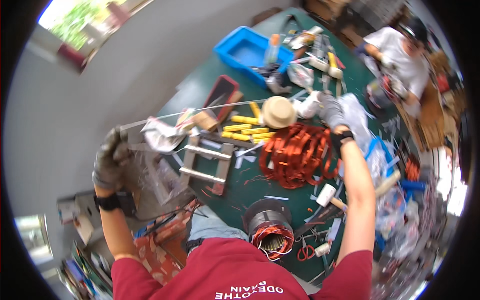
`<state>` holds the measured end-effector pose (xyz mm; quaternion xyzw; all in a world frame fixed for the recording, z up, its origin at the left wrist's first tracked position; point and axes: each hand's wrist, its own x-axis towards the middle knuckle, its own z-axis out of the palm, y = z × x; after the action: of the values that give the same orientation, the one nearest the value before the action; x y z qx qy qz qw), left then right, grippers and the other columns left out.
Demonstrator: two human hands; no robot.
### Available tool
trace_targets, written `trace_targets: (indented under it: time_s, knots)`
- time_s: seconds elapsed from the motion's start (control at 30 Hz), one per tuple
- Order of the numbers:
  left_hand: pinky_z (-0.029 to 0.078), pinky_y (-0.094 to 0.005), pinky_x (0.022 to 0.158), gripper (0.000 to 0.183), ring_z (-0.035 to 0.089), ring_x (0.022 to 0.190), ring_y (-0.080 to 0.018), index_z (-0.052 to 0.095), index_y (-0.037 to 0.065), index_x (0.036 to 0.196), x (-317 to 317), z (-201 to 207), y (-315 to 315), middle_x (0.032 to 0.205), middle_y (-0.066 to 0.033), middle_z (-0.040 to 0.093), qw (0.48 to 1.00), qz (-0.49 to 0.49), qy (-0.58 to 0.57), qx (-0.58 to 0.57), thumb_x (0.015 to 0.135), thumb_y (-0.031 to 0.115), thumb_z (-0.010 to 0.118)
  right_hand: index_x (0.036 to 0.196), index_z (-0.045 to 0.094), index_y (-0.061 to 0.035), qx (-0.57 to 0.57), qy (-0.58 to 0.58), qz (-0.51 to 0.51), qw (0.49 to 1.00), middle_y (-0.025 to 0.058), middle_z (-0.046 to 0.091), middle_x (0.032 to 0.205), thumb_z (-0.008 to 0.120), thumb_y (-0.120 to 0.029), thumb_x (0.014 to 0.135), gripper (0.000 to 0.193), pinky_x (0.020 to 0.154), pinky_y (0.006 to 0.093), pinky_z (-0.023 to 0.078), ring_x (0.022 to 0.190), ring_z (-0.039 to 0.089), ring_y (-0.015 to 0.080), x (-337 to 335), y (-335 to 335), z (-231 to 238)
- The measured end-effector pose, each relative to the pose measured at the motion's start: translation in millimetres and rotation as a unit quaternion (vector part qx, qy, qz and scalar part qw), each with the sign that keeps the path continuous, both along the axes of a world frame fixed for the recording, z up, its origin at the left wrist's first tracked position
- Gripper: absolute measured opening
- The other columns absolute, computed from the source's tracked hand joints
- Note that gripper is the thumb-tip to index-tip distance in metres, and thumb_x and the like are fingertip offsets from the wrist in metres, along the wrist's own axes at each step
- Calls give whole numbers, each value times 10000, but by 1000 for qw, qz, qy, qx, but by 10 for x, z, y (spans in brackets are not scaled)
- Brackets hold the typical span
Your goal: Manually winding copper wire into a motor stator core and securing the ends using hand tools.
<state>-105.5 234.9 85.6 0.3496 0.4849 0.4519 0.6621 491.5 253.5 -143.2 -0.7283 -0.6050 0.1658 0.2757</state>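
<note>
A thin white cord (200, 108) runs taut across the far side of the table between my raised hands. My left hand (111, 157), in a grey glove, is closed on its left end, out past the table's edge. My right hand (332, 111), also gloved, is closed near the other end, against a white spool (311, 104); whether it grips the spool too is hidden. Just nearer lies a bundle of red-brown copper wire coils (296, 156). A motor stator (269, 225) with copper windings and white ties stands close to my body.
The green table (240, 187) carries a metal frame (206, 162), yellow sticks (245, 129), a beige round block (278, 112), a blue bin (240, 47), a mallet (327, 195) and red scissors (305, 252). Plastic bags (395, 210) crowd the right. A co-worker (405, 60) handles another stator at far right.
</note>
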Motion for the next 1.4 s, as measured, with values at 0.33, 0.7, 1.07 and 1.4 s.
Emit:
trace_targets:
  time_s: [0.33,0.7,1.07,1.4]
  knots:
    - [200,-177,339,269,201,380,-35,571,36,968,-1594,117,-229,490,80,270,983,-55,-172,20,943,235,393,1098,563,-17,11,-220,33,975,151,576,1067,585,-186,804,340,864,348,422,984,544,292,248,-164,16]
    - [216,-178,357,290,262,410,-37,593,75,925,-2297,435,-743,559,48,418,998,31,-45,-16,925,316,430,1127,544,-36,150,-212,69,963,142,541,1127,605,-220,801,379,852,352,428,997,541,291,-420,-245,888]
    - [466,-298,775,306,569,854,-239,537,54,1086,338,927,293,986,-95,578,468,-62,401,785,781,39,551,1231,426,1,211,-218,247,920,213,453,1240,692,-453,678,763,954,405,333,1140,427,353,-2284,-348,3267]
    - [174,-343,1089,508,277,1304,-233,285,-7,1346,-5339,-502,-982,1396,-137,324,681,443,584,-18,934,278,371,1191,453,-7,121,-354,-184,909,198,494,1177,658,-369,705,639,880,395,385,1076,480,333,-40,-2991,3745]
